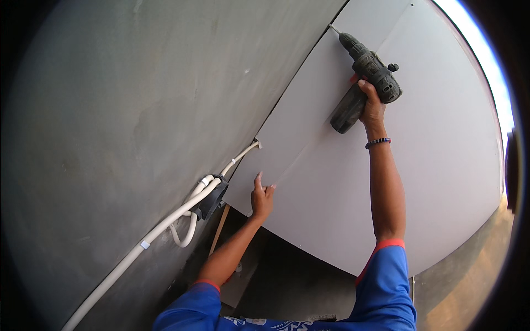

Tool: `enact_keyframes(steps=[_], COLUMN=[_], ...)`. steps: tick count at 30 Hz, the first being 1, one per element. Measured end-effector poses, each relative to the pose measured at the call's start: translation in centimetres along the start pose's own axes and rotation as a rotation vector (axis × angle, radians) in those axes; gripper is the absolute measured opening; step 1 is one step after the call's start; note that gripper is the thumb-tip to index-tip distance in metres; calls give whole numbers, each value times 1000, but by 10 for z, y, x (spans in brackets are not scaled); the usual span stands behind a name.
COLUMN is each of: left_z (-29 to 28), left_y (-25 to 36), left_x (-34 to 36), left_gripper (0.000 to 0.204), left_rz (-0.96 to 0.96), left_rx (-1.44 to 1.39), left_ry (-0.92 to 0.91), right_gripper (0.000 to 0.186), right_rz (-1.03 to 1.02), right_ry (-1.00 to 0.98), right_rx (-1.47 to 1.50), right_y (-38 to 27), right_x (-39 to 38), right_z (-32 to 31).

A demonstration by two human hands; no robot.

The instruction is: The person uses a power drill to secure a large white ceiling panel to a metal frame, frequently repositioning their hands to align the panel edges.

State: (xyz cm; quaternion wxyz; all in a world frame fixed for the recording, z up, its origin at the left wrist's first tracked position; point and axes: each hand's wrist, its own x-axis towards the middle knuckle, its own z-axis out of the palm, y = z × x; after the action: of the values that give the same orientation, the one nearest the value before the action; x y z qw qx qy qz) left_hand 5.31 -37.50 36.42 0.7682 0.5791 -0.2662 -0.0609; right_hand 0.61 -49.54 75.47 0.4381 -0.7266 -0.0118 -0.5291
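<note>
My right hand [373, 105] grips a black cordless drill [375, 74] by its handle, thumb along the side near a red trigger. The drill tilts up and to the left, and its thin bit meets a pale flat board [331, 160] close to the edge along the grey wall. Lower down, my left hand [263, 199] is against or just in front of the board's near left corner. Its index finger and thumb are spread apart, and I see nothing held; the other fingers are partly hidden.
Cream conduit pipes [160, 227] run up the grey wall [127, 110] into a black junction box [212, 198] beside my left forearm. One thinner pipe ends at the board's edge. A wooden strip [219, 229] shows below the board. Bright light enters at the upper right.
</note>
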Motion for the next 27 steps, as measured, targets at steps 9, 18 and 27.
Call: enact_keyframes(steps=[9,18,27], left_z=[26,22,25], left_y=[167,191,176], left_x=[98,116,122], left_gripper=[85,82,80], left_rz=[374,377,323], left_rx=[659,812,734], left_ry=[-244,-246,-242], right_gripper=[35,46,38], right_rz=[-22,-47,-100], right_ry=[-45,-48,0], right_rx=[78,97,176], right_y=[-7,-6,-8], right_x=[3,3,1], right_z=[31,31,39])
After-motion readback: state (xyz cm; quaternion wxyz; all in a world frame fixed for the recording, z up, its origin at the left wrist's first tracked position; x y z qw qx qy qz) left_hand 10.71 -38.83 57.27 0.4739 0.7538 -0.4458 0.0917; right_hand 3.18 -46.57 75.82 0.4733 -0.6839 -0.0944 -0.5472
